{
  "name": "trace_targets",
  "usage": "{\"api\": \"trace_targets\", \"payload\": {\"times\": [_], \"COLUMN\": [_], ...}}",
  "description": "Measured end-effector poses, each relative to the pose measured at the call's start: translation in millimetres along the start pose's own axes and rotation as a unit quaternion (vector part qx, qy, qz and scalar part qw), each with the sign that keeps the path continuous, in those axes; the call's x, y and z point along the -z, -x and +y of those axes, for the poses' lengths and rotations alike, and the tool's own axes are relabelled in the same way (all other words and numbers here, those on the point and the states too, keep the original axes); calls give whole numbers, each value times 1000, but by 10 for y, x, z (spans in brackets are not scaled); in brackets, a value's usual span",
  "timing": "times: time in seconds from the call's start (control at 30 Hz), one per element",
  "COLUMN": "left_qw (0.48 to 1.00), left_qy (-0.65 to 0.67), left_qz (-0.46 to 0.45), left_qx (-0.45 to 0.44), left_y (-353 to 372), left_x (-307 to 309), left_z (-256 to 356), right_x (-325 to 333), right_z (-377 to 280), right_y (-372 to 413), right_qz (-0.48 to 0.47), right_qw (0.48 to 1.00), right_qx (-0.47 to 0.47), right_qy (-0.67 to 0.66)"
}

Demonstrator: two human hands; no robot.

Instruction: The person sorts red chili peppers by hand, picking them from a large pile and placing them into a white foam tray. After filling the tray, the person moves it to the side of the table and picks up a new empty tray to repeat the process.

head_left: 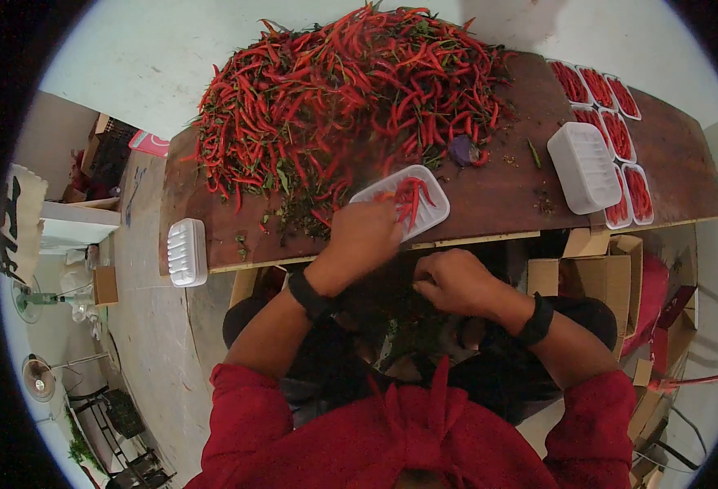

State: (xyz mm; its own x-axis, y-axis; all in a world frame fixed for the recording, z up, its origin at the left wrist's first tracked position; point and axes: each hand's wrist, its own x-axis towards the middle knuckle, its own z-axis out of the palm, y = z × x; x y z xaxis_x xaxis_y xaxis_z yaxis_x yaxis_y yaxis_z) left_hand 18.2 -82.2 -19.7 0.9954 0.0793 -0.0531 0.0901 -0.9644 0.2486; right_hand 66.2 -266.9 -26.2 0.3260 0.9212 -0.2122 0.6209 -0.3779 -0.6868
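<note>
My left hand is over the near left part of a white plastic tray at the table's front edge. Its fingers are closed at a small bunch of red chili peppers in the tray; the fingertips are partly hidden. To the right, my right hand hangs in front of the table edge, above my lap. Its fingers are curled, and anything inside them is hidden. A large heap of red chili peppers with green stems and leaves lies behind the tray.
A stack of white trays stands on the right, beside several chili-filled trays. More trays sit at the table's left corner. A purple object lies by the heap. Cardboard boxes are below the table's right side.
</note>
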Motion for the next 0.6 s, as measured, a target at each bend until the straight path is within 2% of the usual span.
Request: {"api": "trace_targets", "payload": {"times": [0.07,0.6], "left_qw": [999,1000], "left_qy": [7,7], "left_qz": [36,21], "left_qx": [-10,22], "left_y": [4,-12], "left_x": [-30,113], "left_z": [-6,-18], "right_x": [6,-13], "right_z": [-2,-48], "right_y": [3,18], "right_qz": [0,5], "right_qw": [1000,1000], "right_qx": [3,4], "right_qy": [6,6]}}
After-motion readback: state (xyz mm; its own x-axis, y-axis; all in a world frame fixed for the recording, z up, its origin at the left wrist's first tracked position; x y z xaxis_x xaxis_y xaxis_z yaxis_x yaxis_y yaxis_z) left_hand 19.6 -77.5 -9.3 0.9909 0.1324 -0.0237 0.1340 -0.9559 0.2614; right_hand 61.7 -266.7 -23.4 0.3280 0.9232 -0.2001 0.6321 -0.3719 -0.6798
